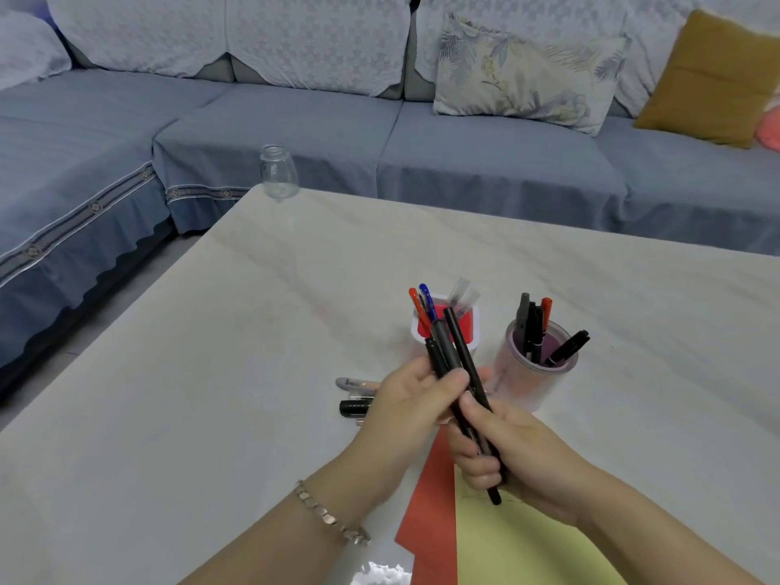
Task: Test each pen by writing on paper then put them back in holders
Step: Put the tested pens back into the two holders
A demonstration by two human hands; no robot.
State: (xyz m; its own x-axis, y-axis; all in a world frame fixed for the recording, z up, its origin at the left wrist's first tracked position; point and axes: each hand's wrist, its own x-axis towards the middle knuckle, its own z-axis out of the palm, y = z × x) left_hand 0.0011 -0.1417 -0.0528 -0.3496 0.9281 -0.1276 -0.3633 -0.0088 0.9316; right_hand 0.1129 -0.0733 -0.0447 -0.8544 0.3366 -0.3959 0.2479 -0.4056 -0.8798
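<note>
The left hand (407,401) is clenching a small bundle of black plastic pens (441,352) around their middles, thumb pressing across the barrels, while the right hand (502,451) is curling its fingers round the lower half of a long slim black pen (458,339), whose upper end is lying against the bundle. Both hands are hovering above the pale marble-patterned bench (211,373), just in front of a red-and-white square cup holder (472,342) and a clear round plastic cup holder (521,386), which is carrying several black pens and a red one. A red and a blue pen are showing behind the bundle; whether they are standing in the red cup or sitting in the left hand I cannot tell. A red paper sheet (430,508) and a yellow-green paper sheet (527,551) are lying on the bench under the wrists. These pens are likely light, stiff and smooth-sided, so the slim one is probably going to slide free lengthwise with little force, yet a loose bundle is liable to fan out and drop. Taking the pen low on its barrel, near the writing tip, is looking like the sound grip for testing it on paper, while the left hand is keeping firm pressure on the rest.
</note>
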